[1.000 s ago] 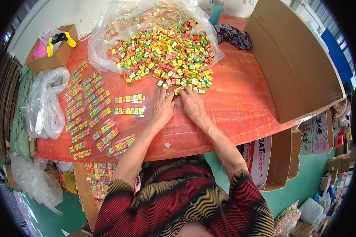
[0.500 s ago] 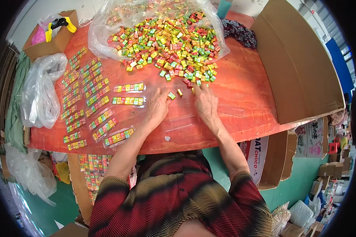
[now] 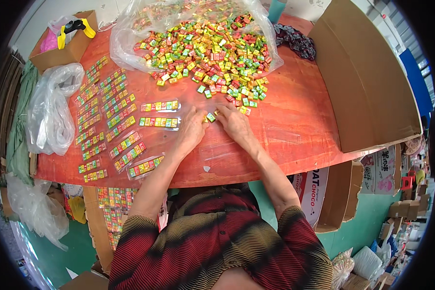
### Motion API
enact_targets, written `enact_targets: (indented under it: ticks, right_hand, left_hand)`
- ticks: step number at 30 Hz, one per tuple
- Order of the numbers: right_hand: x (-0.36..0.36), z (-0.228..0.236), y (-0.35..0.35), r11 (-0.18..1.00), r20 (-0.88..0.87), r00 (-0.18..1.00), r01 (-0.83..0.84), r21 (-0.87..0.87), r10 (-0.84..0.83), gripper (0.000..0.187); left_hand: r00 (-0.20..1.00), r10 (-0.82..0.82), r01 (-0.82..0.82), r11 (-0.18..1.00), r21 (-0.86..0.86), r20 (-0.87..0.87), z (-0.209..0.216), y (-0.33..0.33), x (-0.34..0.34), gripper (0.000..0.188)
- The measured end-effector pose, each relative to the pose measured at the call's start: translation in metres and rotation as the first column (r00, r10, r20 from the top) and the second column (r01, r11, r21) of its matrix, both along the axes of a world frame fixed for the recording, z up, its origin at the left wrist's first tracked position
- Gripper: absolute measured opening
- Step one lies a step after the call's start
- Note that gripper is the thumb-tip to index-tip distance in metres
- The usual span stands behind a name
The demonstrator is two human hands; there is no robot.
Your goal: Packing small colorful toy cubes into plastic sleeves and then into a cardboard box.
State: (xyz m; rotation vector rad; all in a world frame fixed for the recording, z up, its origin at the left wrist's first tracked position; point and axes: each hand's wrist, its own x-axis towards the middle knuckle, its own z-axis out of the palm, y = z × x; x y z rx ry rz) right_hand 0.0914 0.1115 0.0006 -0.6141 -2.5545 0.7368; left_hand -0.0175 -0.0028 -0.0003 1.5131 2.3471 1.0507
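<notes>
My left hand rests on the red tabletop with its fingers curled against a small yellow box at its fingertips. Beside it my right hand is closed, thumb and fingertips pinching at another small box that they mostly cover. Between the two hands lies a small green-and-white box. A heap of small red, yellow and green boxes spills from a clear plastic bag just beyond. Left of my left hand lie two clear strip packs, each filled with a row of such boxes.
More filled strips lie in columns at the left. A carton and a crumpled plastic bag are at the far left. A large cardboard box stands on the right, near a dark patterned cloth. Clear plastic pieces lie near me.
My right hand has moved left from the heap's near edge to beside my left hand, over a loose small box. My left hand has barely moved.
</notes>
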Motion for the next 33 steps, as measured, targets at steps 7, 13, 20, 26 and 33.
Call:
enact_targets:
  ticks: [7, 13, 20, 26, 33]
  right_hand:
    - [0.006, 0.004, 0.004, 0.996, 0.009, 0.999, -0.053, 0.069, 0.053, 0.028]
    - [0.008, 0.001, 0.001, 0.988, 0.054, 0.998, -0.046, 0.147, 0.039, 0.028]
    - [-0.006, 0.012, 0.023, 0.910, 0.108, 0.947, 0.252, 0.329, -0.301, 0.014]
    - [-0.013, -0.002, 0.019, 0.923, 0.004, 0.980, 0.188, 0.336, -0.201, 0.019]
    - [-0.018, 0.007, -0.013, 0.956, -0.006, 0.986, -0.160, 0.247, 0.167, 0.043]
  left_hand:
    - [1.000, 0.020, -0.020, 1.000, -0.001, -0.018, -0.004, 0.004, 0.002, 0.028]
    - [0.999, 0.002, 0.000, 0.996, -0.086, 0.032, 0.000, 0.010, 0.005, 0.029]
    - [1.000, -0.015, 0.015, 1.000, 0.002, 0.024, -0.006, 0.006, 0.003, 0.027]
    - [0.999, -0.035, 0.036, 0.999, -0.016, 0.017, 0.000, -0.003, 0.000, 0.027]
    - [1.000, 0.012, -0.015, 0.995, -0.098, -0.026, 0.010, -0.012, -0.002, 0.031]
